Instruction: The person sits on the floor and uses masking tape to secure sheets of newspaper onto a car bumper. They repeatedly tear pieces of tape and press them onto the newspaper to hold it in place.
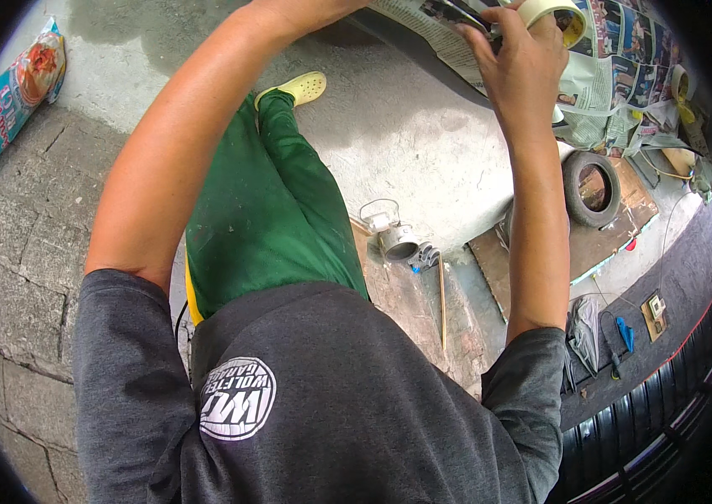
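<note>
At far left lies a blue bag (15, 101). Your left hand (310, 10) is cut off by the top edge; you cannot tell its fingers' state. Right of your green trousers (276, 227) sits a metal canister (396, 241). Your right hand (532, 57) bends its fingers by a tape roll (541, 7) at the newspaper (616, 71), their grip unclear. Your forearm partly blocks a board (625, 218) bearing a tyre (576, 195). Paving blocks (11, 294) meet stained concrete (406, 143); a dark mat (688, 252) runs far right

Pale tape roll (576, 25), spread newspaper sheets (620, 59)
</note>
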`<state>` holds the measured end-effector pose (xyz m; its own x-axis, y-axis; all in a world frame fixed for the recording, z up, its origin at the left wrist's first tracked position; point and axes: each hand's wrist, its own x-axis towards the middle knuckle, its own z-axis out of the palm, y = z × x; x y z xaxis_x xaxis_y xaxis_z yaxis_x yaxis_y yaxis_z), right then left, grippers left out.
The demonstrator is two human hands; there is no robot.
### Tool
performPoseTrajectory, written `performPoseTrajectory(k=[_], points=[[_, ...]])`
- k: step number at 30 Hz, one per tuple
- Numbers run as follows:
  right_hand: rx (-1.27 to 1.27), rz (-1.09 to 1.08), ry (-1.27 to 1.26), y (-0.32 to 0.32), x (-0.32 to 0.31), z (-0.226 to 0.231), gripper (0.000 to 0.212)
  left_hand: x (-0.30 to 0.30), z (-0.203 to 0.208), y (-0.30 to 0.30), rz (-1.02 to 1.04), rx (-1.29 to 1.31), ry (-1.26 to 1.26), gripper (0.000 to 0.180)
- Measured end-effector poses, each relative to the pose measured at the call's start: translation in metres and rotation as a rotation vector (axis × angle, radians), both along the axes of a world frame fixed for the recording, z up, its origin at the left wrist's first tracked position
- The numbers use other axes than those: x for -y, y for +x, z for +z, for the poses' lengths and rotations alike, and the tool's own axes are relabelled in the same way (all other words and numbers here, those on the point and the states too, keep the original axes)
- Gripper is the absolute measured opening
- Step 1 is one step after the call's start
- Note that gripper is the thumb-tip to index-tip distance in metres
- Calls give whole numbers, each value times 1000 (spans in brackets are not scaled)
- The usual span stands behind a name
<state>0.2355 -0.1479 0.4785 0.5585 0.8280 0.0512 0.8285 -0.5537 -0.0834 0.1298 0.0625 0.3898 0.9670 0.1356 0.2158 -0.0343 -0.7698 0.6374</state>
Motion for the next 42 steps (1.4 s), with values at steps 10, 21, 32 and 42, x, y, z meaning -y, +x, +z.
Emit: performPoseTrajectory(k=[10, 21, 32, 42], points=[[185, 222, -12, 1, -7, -23, 18, 4, -7, 4, -67, -17, 123, 15], [202, 59, -61, 3, 1, -15, 23, 37, -10, 6, 256, 147, 109, 18], [326, -113, -298, 21, 17, -1, 31, 45, -6, 8, 472, 56, 113, 20], [220, -259, -97, 24, 10, 10, 44, 101, 4, 10, -156, 179, -95, 30]])
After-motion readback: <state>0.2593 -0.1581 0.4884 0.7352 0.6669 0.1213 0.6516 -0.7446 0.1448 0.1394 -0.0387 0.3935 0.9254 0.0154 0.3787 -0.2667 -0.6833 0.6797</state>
